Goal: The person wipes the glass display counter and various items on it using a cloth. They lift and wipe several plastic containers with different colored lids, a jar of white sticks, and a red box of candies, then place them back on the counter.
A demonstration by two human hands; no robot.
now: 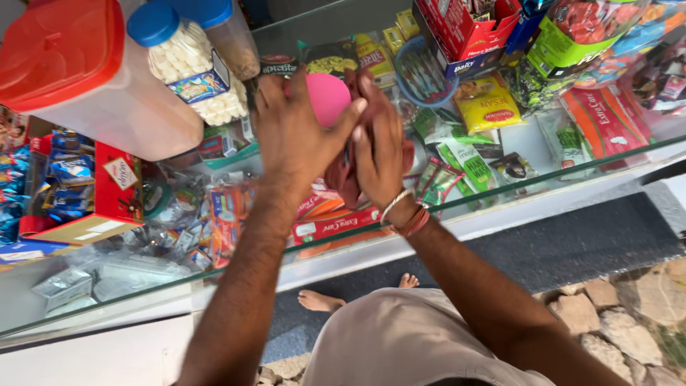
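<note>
Both hands work one bundle: left hand (296, 136) lies palm-down, fingers spread over a round bright-pink soft object (329, 96), thumb hooked toward the other hand. Right hand (379, 146) has its grip pressed together on a crumpled dark-red cloth (343, 179), fingers curled into the folds. Cloth hangs between the two palms, just above the glass-topped display desk (572, 164); pink object touches the cloth's upper edge, partly hidden by the left fingers. Can't tell whether it's wrapped in the cloth or only resting against it.

Judgement on doing this well: keep the right-hand pinch firm on the cloth, let the left hand steady the pink piece, and keep the bundle low over the glass so nothing drops.

Around it: clear plastic jar of white sweets with a blue lid (189, 61) near the left hand, big translucent tub with an orange-red lid (64, 50) further left. Yellow snack packet (486, 104) and red cardboard box of sachets (464, 28) to the right. Under the glass, red and orange cartons (336, 225). Bead and thread bracelets (406, 213) sit on the right wrist
</note>
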